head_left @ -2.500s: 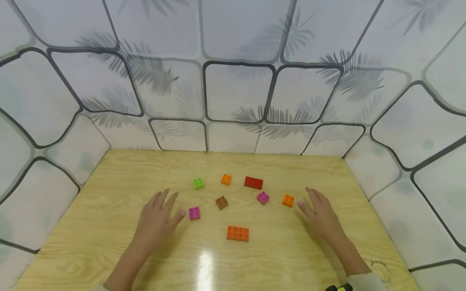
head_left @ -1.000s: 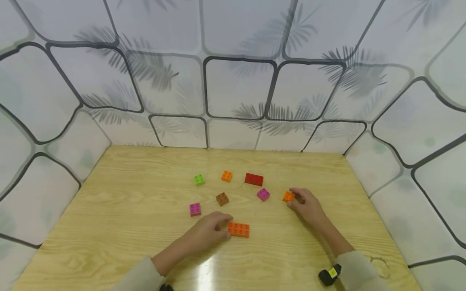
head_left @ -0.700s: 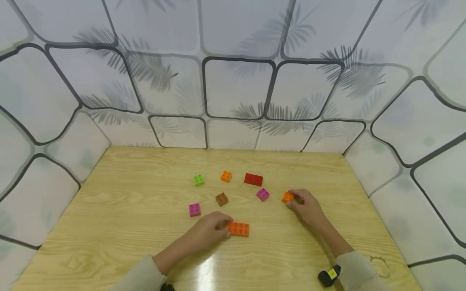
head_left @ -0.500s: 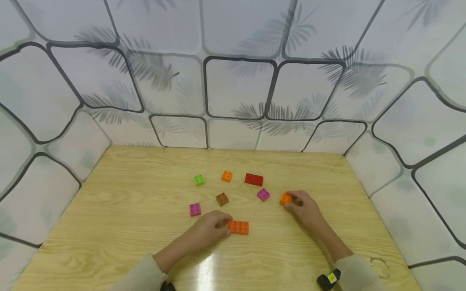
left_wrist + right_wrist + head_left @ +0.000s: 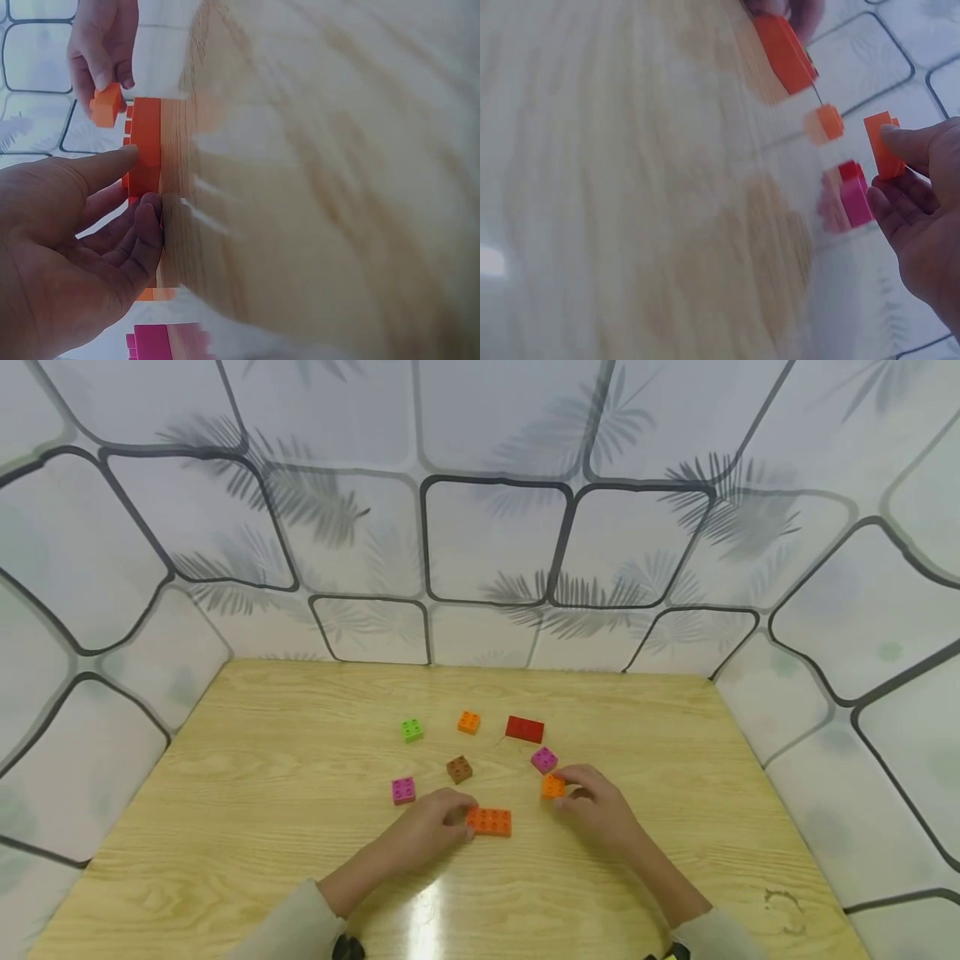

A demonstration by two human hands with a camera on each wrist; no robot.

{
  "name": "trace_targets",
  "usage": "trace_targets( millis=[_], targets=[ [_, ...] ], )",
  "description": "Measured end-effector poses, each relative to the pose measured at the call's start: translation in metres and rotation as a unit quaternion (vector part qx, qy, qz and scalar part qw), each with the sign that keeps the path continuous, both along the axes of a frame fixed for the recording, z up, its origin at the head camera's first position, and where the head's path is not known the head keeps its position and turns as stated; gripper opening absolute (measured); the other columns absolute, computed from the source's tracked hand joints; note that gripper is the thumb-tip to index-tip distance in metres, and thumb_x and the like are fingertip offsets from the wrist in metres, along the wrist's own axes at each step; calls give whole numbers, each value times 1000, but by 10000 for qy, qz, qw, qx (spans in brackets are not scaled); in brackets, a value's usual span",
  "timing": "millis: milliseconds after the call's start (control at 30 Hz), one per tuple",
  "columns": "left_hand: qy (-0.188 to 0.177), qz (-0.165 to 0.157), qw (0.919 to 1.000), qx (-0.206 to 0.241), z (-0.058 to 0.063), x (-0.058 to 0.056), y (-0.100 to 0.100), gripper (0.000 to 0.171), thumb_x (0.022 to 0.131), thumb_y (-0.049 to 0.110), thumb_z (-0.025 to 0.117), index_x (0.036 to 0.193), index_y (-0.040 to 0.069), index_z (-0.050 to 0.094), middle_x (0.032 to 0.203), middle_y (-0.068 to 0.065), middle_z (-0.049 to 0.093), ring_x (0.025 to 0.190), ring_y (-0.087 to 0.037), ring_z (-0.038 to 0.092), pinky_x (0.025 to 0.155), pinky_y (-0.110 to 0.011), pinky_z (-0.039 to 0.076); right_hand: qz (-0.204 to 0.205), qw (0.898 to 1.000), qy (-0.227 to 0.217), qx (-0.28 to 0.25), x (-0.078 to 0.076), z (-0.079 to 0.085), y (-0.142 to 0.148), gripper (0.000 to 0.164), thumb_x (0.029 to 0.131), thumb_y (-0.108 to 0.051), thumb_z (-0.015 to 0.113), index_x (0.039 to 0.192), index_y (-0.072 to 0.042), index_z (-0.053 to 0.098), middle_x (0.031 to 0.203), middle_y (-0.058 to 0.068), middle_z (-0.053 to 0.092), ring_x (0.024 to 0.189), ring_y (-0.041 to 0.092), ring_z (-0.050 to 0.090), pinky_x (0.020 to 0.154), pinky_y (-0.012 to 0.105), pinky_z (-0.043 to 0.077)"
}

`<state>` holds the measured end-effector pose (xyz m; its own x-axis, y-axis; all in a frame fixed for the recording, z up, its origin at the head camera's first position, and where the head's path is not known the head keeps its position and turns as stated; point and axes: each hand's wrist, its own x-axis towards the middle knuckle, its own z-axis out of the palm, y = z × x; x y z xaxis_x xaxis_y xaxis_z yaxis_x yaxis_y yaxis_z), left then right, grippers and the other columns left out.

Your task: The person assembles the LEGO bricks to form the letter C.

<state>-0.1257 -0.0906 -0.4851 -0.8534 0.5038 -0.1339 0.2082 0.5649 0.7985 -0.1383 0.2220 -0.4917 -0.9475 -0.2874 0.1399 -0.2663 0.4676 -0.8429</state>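
My left hand (image 5: pixel 433 832) pinches the left end of a long orange-red toy building brick (image 5: pixel 491 822), studs up, on the wooden table. In the left wrist view the thumb lies along the side of that long brick (image 5: pixel 146 146), which sits low at the tabletop. A small orange square brick (image 5: pixel 552 787) is pinched between thumb and fingers of my right hand (image 5: pixel 600 806). It is held up off the table in the right wrist view, where the small brick (image 5: pixel 885 144) shows with space beneath it. The small brick is right of the long one, apart from it.
Behind the hands lie a magenta brick (image 5: pixel 544 760), a red brick (image 5: pixel 525 729), another small orange brick (image 5: pixel 468 722), a lime green brick (image 5: pixel 412 730) and a brown brick (image 5: pixel 459 768). A second magenta brick (image 5: pixel 403 790) is beside my left hand. Patterned walls (image 5: pixel 495 543) border the table (image 5: pixel 285 735).
My right hand has picked up the small orange brick and carried it left toward the long one. My left hand came in, took hold of the long brick and shifted it slightly away from me.
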Motion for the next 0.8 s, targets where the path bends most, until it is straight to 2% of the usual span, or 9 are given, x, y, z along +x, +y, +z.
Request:
trace_targets(
  millis=[100, 333, 567, 800],
  targets=[
    [-3, 12, 10000, 21, 0, 0, 0, 38, 97, 24, 68, 132, 10, 64, 133, -7, 63, 127, -27, 57, 106, -50, 46, 243, 9997, 40, -62, 6, -3, -12, 36, 92, -16, 74, 126, -9, 67, 125, 8, 64, 106, 11, 59, 87, 23, 55],
    [23, 27, 10000, 54, -1, -3, 1, 38, 95, 23, 70, 130, 9, 65, 134, -9, 63, 127, -29, 56, 106, -52, 46, 517, 9976, -362, -279, 17, -5, -33, 33, 93, -24, 74, 124, -20, 68, 125, -2, 64, 105, 11, 61, 89, 26, 54],
    [72, 19, 10000, -20, -2, -4, 0, 37, 95, 22, 70, 129, 9, 65, 135, -9, 63, 130, -31, 56, 107, -53, 44, 803, 9962, -227, -230, 21, -9, -42, 35, 94, -26, 71, 128, -18, 66, 126, 0, 63, 110, 12, 59, 91, 28, 54],
    [101, -16, 9999, -52, -2, -5, 0, 37, 95, 21, 70, 130, 9, 65, 134, -9, 63, 130, -30, 55, 108, -53, 44, 720, 9971, -265, -8, 22, -7, -48, 32, 94, -26, 72, 126, -27, 67, 124, -10, 61, 108, 11, 60, 95, 29, 51]
  ],
)
